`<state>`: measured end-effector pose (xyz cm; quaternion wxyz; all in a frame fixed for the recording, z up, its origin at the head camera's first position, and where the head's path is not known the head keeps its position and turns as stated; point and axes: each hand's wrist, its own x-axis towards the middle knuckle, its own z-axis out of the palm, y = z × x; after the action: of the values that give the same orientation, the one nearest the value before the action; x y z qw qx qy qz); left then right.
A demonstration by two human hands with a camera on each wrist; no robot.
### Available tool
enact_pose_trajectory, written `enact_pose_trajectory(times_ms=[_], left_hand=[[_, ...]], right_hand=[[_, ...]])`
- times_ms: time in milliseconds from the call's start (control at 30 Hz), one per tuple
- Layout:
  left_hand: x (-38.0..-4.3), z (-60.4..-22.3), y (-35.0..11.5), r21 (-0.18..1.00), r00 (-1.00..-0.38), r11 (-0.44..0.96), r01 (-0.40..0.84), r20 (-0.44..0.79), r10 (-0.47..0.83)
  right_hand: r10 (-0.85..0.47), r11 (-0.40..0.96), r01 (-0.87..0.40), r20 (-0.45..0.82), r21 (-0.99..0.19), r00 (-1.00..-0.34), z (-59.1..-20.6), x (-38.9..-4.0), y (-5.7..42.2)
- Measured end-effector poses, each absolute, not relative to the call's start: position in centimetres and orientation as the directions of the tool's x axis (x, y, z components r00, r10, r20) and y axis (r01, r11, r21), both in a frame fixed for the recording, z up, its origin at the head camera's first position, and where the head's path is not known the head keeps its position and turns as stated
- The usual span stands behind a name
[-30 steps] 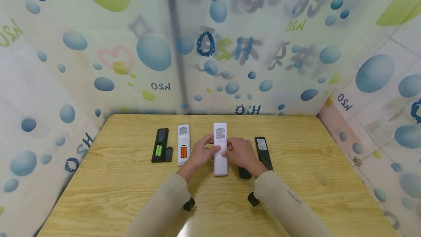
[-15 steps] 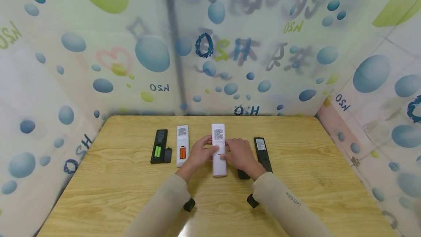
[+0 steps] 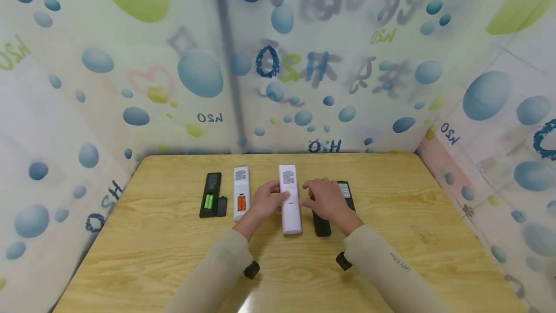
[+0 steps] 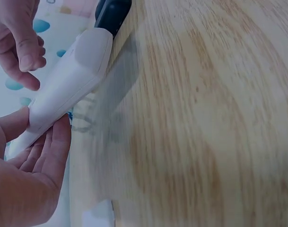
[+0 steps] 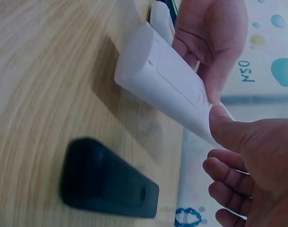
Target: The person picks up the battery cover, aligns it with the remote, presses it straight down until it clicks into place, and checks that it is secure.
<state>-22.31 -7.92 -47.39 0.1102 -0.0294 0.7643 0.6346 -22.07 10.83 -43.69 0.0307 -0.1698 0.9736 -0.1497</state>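
Note:
A white remote control (image 3: 291,219), back side up with a printed label, is gripped by my left hand (image 3: 264,201). Its thumb lies on the back and its fingers reach underneath, as the left wrist view shows. The battery cover (image 5: 181,90) is on the remote in the right wrist view. My right hand (image 3: 326,200) hovers just off the remote's right edge, fingers loosely bent and holding nothing; its thumb (image 5: 226,130) overlaps that edge in the right wrist view. Below the right hand lies a black remote (image 3: 322,227), partly hidden by it.
To the left lie a white remote (image 3: 241,185) with orange batteries and a black remote (image 3: 213,182) with green batteries, its loose cover (image 3: 222,206) beside it. Another black remote (image 3: 344,188) lies partly behind my right hand. A patterned wall borders the wooden table (image 3: 173,255).
My right hand has come off the white remote and shifted right, uncovering more of the near black remote. My left hand keeps its grip on the white remote.

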Motion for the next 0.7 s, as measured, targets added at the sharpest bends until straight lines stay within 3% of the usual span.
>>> enact_pose_trajectory(times_ms=[233,700], left_hand=[[-22.5,-47.6,-6.8,0.957,-0.968,0.194,-0.214,-0.234,0.086],[-23.1,-48.8,-5.9,0.881,-0.966,0.422,-0.216,-0.255,0.038]], right_hand=[[-0.321,0.914,-0.306,-0.011,-0.266,-0.947,-43.3,-22.1,12.5],[-0.309,0.916,-0.288,-0.031,-0.279,-0.951,-43.9,-21.9,14.0]])
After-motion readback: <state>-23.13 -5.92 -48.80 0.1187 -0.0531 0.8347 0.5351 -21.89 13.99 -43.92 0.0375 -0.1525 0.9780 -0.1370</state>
